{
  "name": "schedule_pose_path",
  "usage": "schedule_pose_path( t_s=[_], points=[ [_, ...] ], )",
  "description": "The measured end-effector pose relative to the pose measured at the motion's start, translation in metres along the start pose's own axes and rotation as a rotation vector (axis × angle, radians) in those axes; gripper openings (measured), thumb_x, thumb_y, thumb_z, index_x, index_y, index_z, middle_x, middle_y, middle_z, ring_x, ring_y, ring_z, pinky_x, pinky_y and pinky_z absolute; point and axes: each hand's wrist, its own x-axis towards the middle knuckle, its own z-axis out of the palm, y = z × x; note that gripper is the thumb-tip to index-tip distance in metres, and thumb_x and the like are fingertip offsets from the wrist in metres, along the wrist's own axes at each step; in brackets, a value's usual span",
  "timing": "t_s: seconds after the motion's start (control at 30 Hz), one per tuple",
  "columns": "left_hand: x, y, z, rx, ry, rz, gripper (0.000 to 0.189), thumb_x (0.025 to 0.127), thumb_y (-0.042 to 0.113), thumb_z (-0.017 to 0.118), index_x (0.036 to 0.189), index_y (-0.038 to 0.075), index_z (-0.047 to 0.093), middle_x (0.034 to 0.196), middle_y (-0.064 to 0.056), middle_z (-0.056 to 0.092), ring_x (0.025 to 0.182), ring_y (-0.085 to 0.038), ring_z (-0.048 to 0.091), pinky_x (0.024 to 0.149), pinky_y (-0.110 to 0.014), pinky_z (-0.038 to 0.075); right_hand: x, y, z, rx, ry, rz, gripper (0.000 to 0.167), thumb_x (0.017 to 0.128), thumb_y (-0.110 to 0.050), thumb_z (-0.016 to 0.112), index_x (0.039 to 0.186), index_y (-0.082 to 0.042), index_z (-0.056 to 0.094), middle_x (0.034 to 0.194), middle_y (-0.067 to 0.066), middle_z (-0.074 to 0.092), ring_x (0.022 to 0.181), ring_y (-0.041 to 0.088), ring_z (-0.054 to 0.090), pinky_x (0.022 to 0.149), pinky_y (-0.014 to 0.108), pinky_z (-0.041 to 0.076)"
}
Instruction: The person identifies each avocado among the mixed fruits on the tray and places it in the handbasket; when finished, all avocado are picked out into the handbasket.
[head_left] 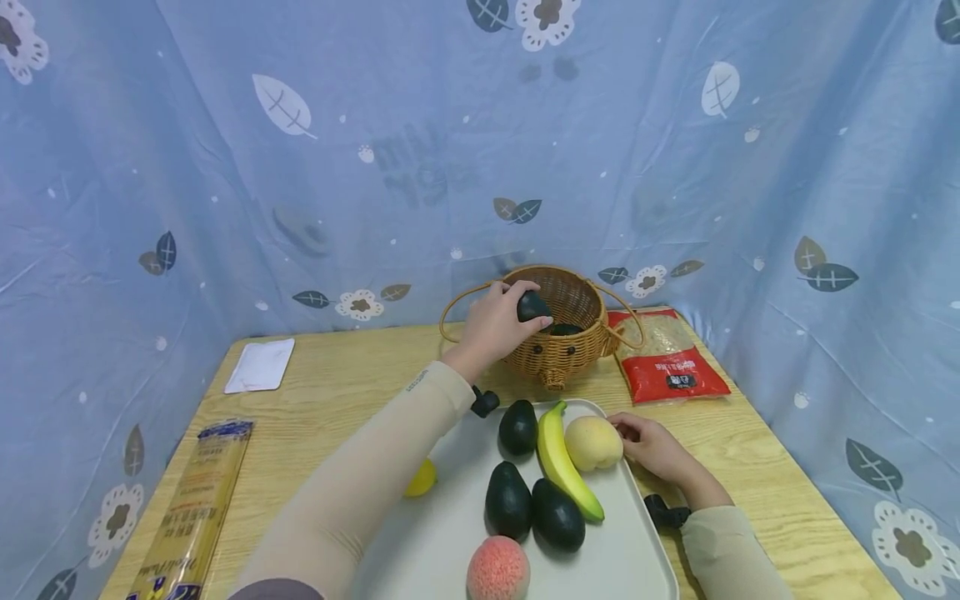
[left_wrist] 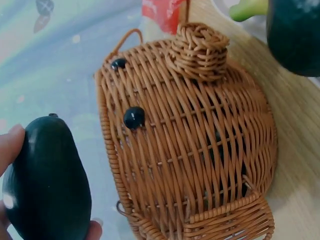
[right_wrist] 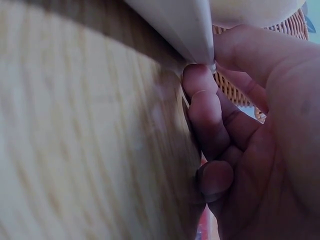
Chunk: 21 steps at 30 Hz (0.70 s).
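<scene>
My left hand (head_left: 495, 325) holds a dark green avocado (head_left: 532, 306) over the near left rim of a wicker basket (head_left: 525, 357). The basket has black bead eyes and a woven snout; another dark avocado (head_left: 567, 330) lies inside. In the left wrist view, fingertips and thumb grip the held avocado (left_wrist: 47, 180) from its sides. By the white tray (head_left: 630, 550), my right hand (head_left: 660, 454) pinches its right rim, the thumb above and curled fingers beneath, as the right wrist view shows. A pale peach (head_left: 593, 443) sits just beside that hand.
On the tray lie a banana (head_left: 562, 467), several avocados (head_left: 508, 500), a pink round fruit (head_left: 498, 569) and a lemon (head_left: 422, 478) partly behind my left sleeve. A red packet (head_left: 671, 375) stands right of the basket; a noodle packet (head_left: 197, 508) and white card (head_left: 260, 365) lie left.
</scene>
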Motion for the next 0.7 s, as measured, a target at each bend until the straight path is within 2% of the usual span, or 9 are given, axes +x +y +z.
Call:
schedule_pose_path(
  t_s=[0.17, 0.23, 0.4, 0.6, 0.7],
  points=[
    [0.014, 0.0, 0.001, -0.044, -0.008, -0.036, 0.065, 0.098, 0.06, 0.066, 0.155, 0.032, 0.049, 0.145, -0.016, 0.048, 0.117, -0.036, 0.061, 0.096, -0.052, 0.052, 0.001, 0.001, 0.0, -0.019, 0.003, -0.005, 0.025, 0.103, -0.009, 0.067, 0.126, -0.001, 0.068, 0.095, 0.004, 0.063, 0.087, 0.019, 0.056, 0.075, 0.028, 0.048],
    [0.02, 0.001, 0.0, -0.036, -0.01, -0.048, 0.065, 0.099, 0.06, 0.065, 0.155, 0.032, 0.049, 0.146, -0.016, 0.047, 0.121, -0.035, 0.059, 0.101, -0.054, 0.048, 0.001, 0.001, 0.0, -0.032, 0.008, -0.007, 0.024, 0.103, -0.009, 0.068, 0.126, -0.001, 0.069, 0.095, 0.003, 0.063, 0.087, 0.019, 0.056, 0.075, 0.028, 0.048],
    [0.035, 0.007, -0.001, 0.062, -0.04, -0.079, 0.067, 0.098, 0.065, 0.061, 0.156, 0.033, 0.047, 0.154, -0.017, 0.045, 0.136, -0.038, 0.051, 0.112, -0.058, 0.038, 0.002, 0.003, -0.002, -0.041, 0.01, -0.011, 0.023, 0.102, -0.008, 0.068, 0.124, -0.002, 0.069, 0.094, 0.003, 0.063, 0.086, 0.018, 0.055, 0.076, 0.028, 0.048],
    [0.047, 0.013, 0.002, 0.16, -0.081, -0.063, 0.069, 0.099, 0.066, 0.057, 0.158, 0.032, 0.044, 0.158, -0.018, 0.041, 0.134, -0.039, 0.052, 0.111, -0.06, 0.038, 0.002, 0.002, -0.002, -0.036, 0.001, -0.009, 0.024, 0.102, -0.008, 0.068, 0.125, -0.002, 0.069, 0.094, 0.003, 0.063, 0.086, 0.019, 0.056, 0.076, 0.028, 0.048],
    [0.05, 0.011, 0.005, 0.178, -0.068, -0.071, 0.075, 0.099, 0.065, 0.059, 0.161, 0.029, 0.039, 0.156, -0.017, 0.043, 0.131, -0.038, 0.055, 0.11, -0.058, 0.041, 0.003, 0.002, -0.001, -0.032, -0.002, -0.007, 0.025, 0.102, -0.008, 0.068, 0.126, -0.002, 0.069, 0.095, 0.003, 0.063, 0.087, 0.019, 0.055, 0.076, 0.029, 0.048]
  ],
)
